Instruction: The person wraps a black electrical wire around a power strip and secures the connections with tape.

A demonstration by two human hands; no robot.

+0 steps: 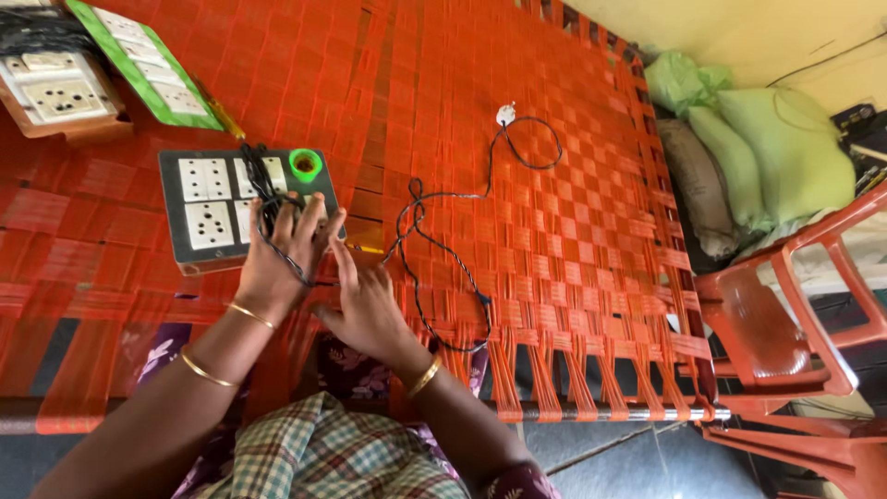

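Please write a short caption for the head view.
Both hands, left and right, handle a black cord at a switchboard.

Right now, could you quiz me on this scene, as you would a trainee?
1. Which hand has the black cord looped over its fingers?
2. True or false: the white plug lies on the red chair.
3. What colour is the round cap on the switchboard?

Key: 1. The left hand; the right hand is beside it. 2. False: it lies on the orange woven cot. 3. Green.
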